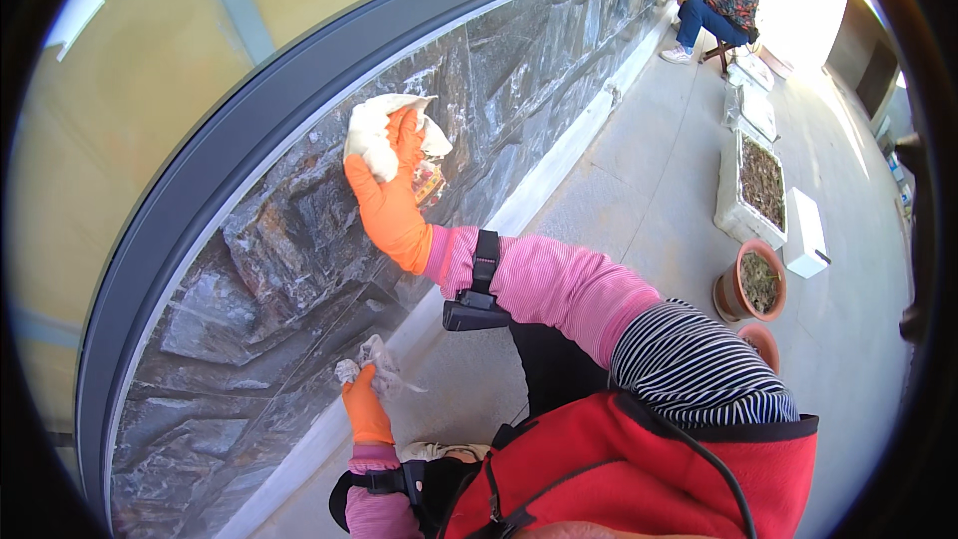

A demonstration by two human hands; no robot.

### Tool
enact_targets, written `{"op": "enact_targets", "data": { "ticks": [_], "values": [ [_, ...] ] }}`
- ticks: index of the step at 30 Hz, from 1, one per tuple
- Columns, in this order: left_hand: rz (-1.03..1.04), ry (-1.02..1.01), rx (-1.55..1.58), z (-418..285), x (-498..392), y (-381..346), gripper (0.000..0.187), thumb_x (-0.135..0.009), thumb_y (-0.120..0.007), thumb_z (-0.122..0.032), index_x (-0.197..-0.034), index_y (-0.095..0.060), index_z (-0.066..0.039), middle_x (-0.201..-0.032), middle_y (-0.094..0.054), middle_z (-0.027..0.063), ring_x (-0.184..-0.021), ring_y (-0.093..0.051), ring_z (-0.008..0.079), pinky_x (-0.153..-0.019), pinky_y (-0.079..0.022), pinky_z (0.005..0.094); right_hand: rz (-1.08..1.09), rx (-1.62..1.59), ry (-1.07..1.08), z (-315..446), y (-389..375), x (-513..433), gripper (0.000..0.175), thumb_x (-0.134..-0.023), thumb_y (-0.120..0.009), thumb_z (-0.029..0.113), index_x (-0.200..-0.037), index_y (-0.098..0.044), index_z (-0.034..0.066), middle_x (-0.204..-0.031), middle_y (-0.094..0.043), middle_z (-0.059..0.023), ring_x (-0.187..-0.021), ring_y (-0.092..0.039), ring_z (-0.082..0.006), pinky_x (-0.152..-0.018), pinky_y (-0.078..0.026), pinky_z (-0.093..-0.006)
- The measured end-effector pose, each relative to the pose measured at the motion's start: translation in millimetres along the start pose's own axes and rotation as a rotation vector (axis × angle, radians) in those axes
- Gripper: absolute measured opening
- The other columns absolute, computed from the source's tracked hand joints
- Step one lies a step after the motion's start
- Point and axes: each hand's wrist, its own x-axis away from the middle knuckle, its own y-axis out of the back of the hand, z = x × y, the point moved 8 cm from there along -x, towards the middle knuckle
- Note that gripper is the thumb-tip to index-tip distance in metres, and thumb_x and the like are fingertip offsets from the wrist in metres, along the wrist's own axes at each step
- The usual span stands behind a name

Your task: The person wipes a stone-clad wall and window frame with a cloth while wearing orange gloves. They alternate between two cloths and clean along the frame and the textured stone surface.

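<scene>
My right hand [397, 195], in an orange rubber glove, presses a crumpled white cloth [368, 127] against the stone-faced wall [299, 254]. Beside its palm shows a small colourful printed piece [429, 186]; whether it is packaging or fabric, I cannot tell. Lower down, my left hand [367, 406] wears a matching glove and pinches a crumpled, partly see-through plastic bag [374, 367] close to the foot of the wall. Pink striped sleeves and black wrist straps cover both forearms.
A dark grey window frame [217, 93] tops the wall, and a pale ledge [516, 206] runs along its base. To the right stand a foam planter of soil [762, 183], a white box [806, 232] and terracotta pots [756, 284]. Farther off, a person [726, 0] sits on a stool.
</scene>
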Motion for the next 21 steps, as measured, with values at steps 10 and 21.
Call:
{"op": "enact_targets", "data": {
  "ticks": [10,21],
  "values": [
    [0.049,-0.034,-0.117,1.3,1.5,2.2,0.022,-0.085,-0.065,-0.007,-0.106,-0.064,-0.002,-0.095,-0.07,0.0065,-0.08,-0.068,0.0192,-0.065,-0.053,0.031,-0.459,-0.004,-0.249,-77.1,83.1,-154.1,0.074,-0.095,-0.059,0.047,-0.152,-0.033,0.0076,-0.157,-0.032,-0.0166,-0.145,-0.019,-0.0456,-0.118,-0.013,-0.0488],
    [0.097,-0.295,0.157,-56.8,58.9,0.6,0.019,-0.088,-0.067,-0.008,-0.106,-0.064,-0.004,-0.091,-0.066,0.0001,-0.074,-0.06,0.0113,-0.065,-0.047,0.0263,-0.753,-0.228,-0.345,-103.4,77.2,-139.7,0.056,-0.091,-0.067,0.038,-0.133,-0.054,0.0034,-0.124,-0.064,-0.0124,-0.11,-0.06,-0.0272,-0.095,-0.045,-0.0329]
  ]
}}
